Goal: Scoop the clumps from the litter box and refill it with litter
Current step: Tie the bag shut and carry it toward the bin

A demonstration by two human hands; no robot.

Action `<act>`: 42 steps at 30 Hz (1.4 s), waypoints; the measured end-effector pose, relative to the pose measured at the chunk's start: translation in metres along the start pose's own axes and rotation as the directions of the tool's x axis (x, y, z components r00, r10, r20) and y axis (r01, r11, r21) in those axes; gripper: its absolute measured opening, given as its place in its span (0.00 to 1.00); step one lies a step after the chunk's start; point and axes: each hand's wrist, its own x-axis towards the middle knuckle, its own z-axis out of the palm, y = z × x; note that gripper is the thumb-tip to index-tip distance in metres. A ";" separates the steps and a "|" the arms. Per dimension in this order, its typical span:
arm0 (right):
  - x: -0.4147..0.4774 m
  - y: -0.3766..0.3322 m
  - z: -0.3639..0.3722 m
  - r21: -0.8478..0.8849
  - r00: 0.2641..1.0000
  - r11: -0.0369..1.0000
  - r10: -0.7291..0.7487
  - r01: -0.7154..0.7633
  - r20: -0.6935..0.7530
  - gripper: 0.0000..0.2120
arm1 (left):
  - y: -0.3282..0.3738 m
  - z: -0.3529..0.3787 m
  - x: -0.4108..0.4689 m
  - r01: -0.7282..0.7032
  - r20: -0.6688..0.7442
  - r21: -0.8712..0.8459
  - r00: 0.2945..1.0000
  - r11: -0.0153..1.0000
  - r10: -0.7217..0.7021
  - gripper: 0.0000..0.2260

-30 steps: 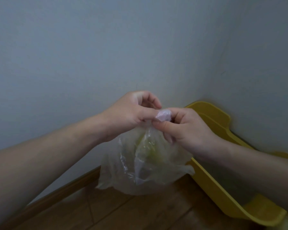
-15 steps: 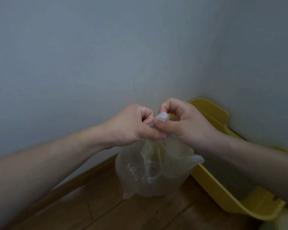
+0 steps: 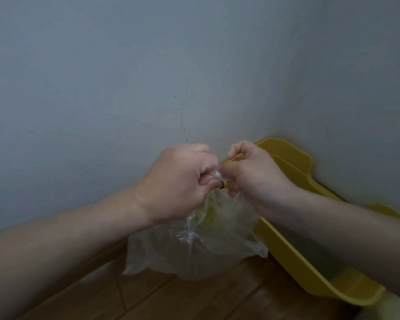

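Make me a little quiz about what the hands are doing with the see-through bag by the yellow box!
1. True or false: the plastic bag is lying flat on the wooden floor.
2. What grips the bag's top? A) left hand only B) right hand only C) both hands
3. Fill in: the yellow litter box sits in the ___ where two walls meet.

Key: 1 false, it hangs from the hands; 2 C; 3 corner.

1. Litter box point(image 3: 293, 166): plain yellow.
2. Plastic bag point(image 3: 206, 248): clear, tinted yellow-green near the top.
3. Wall point(image 3: 125, 77): plain grey-blue.
4. Floor point(image 3: 194, 299): brown wood grain.
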 end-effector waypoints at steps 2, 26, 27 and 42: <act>0.000 0.002 -0.002 -0.099 0.998 0.994 -0.045 0.049 0.048 0.08 | -0.001 0.000 0.000 0.104 0.038 -0.065 0.994 0.992 -0.102 0.11; -0.003 0.014 -0.022 -0.448 0.927 0.812 -0.314 0.375 0.207 0.13 | -0.016 0.002 -0.001 0.690 0.505 -0.585 0.721 0.426 -0.475 0.07; -0.004 0.015 -0.021 -0.415 0.925 0.829 -0.300 0.374 0.236 0.19 | -0.015 0.002 -0.001 0.680 0.492 -0.612 0.726 0.403 -0.480 0.04; -0.003 0.015 -0.025 -0.338 0.924 0.862 -0.328 0.378 0.198 0.11 | -0.021 -0.007 -0.004 0.672 0.467 -0.662 0.716 0.332 -0.519 0.08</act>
